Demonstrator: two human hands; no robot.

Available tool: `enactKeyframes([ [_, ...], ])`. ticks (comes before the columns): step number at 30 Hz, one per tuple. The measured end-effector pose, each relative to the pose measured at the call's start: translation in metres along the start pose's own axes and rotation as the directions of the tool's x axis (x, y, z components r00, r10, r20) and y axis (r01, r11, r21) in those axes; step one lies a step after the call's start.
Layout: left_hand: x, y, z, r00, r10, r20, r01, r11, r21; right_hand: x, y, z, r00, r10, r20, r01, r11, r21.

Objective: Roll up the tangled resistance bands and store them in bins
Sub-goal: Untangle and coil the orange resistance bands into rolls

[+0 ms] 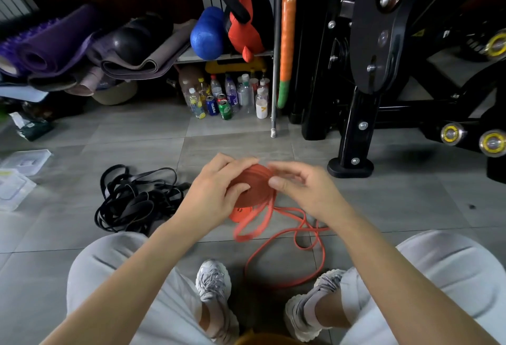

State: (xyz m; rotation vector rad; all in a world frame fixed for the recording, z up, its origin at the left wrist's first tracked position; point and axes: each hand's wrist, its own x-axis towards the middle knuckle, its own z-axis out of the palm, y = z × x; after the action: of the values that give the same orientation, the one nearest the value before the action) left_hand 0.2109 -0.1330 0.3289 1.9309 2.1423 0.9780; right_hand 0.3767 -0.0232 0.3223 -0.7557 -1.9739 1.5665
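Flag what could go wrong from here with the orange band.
The left hand grips the orange roll; the right hand is blurred, its hold unclear, so the coil might spring loose.
The loose orange tail loops on the floor by the shoes and could knot or snag during winding.
The black bands lie tangled close by and might get caught up.
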Motion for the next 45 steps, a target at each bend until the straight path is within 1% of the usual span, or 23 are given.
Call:
enactKeyframes([
  [2, -0.002, 0.001, 0.0, 1.0, 0.014, -0.001, -0.014, 1.0, -0.004, 0.002, -0.002, 0.004, 0.999, -0.035, 0.001, 0.035, 0.996, -0.084],
  [4, -0.004, 0.003, 0.0, 1.0, 0.011, -0.009, -0.011, 0.999, -0.041, 0.002, 0.001, 0.005, 0.998, -0.042, -0.048, 0.036, 0.994, -0.108],
  [6, -0.006, 0.006, 0.0, 0.999, -0.022, -0.03, 0.018, 0.994, -0.11, 0.0, 0.004, 0.004, 0.998, -0.025, -0.061, 0.021, 0.998, -0.067],
  [9, -0.009, 0.012, 0.003, 0.994, -0.088, -0.064, 0.072, 0.974, -0.214, -0.004, 0.007, 0.002, 0.999, -0.019, -0.046, 0.017, 0.998, -0.053],
  [11, -0.011, 0.017, 0.006, 0.988, -0.13, -0.079, 0.103, 0.955, -0.276, -0.006, 0.008, 0.001, 0.999, 0.001, -0.043, -0.001, 1.0, -0.005],
  [14, -0.012, 0.023, 0.011, 0.978, -0.194, -0.073, 0.16, 0.93, -0.33, -0.01, 0.01, -0.001, 0.999, 0.032, -0.031, -0.029, 0.997, 0.077],
  [16, -0.011, 0.025, 0.011, 0.975, -0.213, -0.062, 0.174, 0.908, -0.381, -0.012, 0.012, -0.003, 0.998, 0.045, -0.046, -0.041, 0.994, 0.098],
  [18, -0.008, 0.026, 0.009, 0.961, -0.272, -0.057, 0.217, 0.863, -0.456, -0.013, 0.014, -0.006, 0.997, 0.049, -0.06, -0.044, 0.995, 0.089],
  [21, -0.004, 0.026, 0.006, 0.949, -0.306, -0.08, 0.247, 0.875, -0.417, -0.014, 0.012, -0.006, 0.996, 0.06, -0.062, -0.054, 0.995, 0.085],
  [25, -0.002, 0.028, 0.004, 0.928, -0.354, -0.111, 0.271, 0.85, -0.451, -0.013, 0.009, -0.003, 0.997, 0.04, -0.07, -0.035, 0.996, 0.078],
  [27, -0.001, 0.028, 0.002, 0.933, -0.349, -0.081, 0.284, 0.858, -0.427, -0.013, 0.008, -0.004, 0.997, 0.028, -0.076, -0.024, 0.998, 0.057],
  [29, 0.001, 0.03, -0.003, 0.95, -0.312, 0.016, 0.295, 0.882, -0.368, -0.013, 0.007, -0.005, 0.997, 0.026, -0.073, -0.023, 0.999, 0.043],
  [30, 0.002, 0.031, -0.005, 0.956, -0.286, 0.071, 0.294, 0.907, -0.301, -0.014, 0.006, -0.006, 0.998, 0.024, -0.062, -0.021, 0.998, 0.052],
  [32, 0.002, 0.033, -0.006, 0.967, -0.22, 0.127, 0.232, 0.969, -0.087, -0.014, 0.004, -0.007, 0.999, 0.001, -0.032, 0.0, 0.998, 0.058],
  [33, 0.003, 0.033, -0.005, 0.977, -0.175, 0.126, 0.177, 0.984, -0.008, -0.014, 0.003, -0.007, 1.0, -0.012, -0.022, 0.013, 0.999, 0.047],
  [34, 0.004, 0.033, -0.005, 0.984, -0.141, 0.112, 0.138, 0.99, 0.032, -0.013, 0.002, -0.007, 1.0, -0.023, -0.014, 0.024, 0.999, 0.041],
  [35, 0.005, 0.033, -0.005, 0.989, -0.117, 0.093, 0.114, 0.993, 0.034, -0.013, 0.001, -0.006, 1.0, -0.03, -0.007, 0.03, 0.999, 0.042],
  [37, 0.007, 0.035, -0.007, 0.991, -0.114, 0.072, 0.116, 0.993, -0.017, -0.013, 0.0, -0.006, 0.999, -0.033, -0.005, 0.033, 0.998, 0.047],
  [40, 0.007, 0.037, -0.006, 0.983, -0.18, 0.034, 0.183, 0.973, -0.142, -0.014, -0.001, -0.009, 0.999, -0.033, -0.025, 0.034, 0.998, 0.051],
  [43, 0.006, 0.038, -0.004, 0.961, -0.269, -0.057, 0.244, 0.929, -0.278, -0.016, -0.001, -0.01, 0.998, -0.047, -0.042, 0.048, 0.999, 0.015],
  [45, 0.007, 0.039, -0.003, 0.944, -0.313, -0.102, 0.255, 0.89, -0.377, -0.019, 0.001, -0.009, 0.994, -0.064, -0.083, 0.065, 0.998, 0.017],
])
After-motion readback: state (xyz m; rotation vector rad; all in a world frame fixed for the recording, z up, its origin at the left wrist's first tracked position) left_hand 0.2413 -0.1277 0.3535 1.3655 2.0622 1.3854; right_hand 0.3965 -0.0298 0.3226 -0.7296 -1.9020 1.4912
